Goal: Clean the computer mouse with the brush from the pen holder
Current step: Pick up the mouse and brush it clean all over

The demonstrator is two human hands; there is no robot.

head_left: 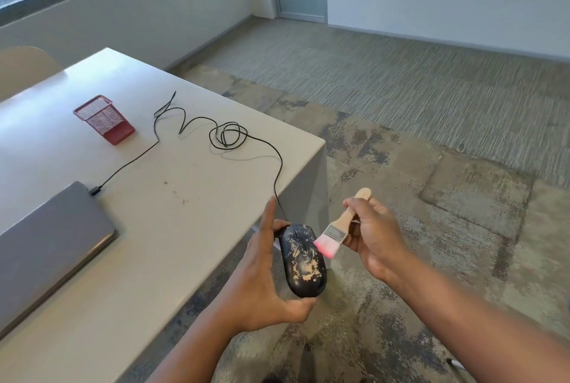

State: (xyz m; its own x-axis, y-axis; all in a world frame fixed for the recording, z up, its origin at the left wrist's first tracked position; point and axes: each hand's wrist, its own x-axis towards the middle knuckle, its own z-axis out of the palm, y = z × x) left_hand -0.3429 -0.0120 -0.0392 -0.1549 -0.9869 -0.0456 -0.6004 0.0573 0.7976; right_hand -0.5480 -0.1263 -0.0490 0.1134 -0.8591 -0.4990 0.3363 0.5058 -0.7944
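Left hand (262,278) cupped, index finger raised, gripping the mouse (303,261); right hand (374,239) pinching the brush (342,224) handle, both forearms extended.

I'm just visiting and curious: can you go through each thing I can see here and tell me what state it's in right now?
Computer mouse: held off the table's edge, still speckled with pale dirt.
Brush: pink bristles touching the mouse.
Left hand: closed around the mouse.
Right hand: gripping the brush handle.
Pen holder: upright on the table, looks empty.
Laptop: lid shut, cable plugged in.
Mouse cable: loosely coiled.
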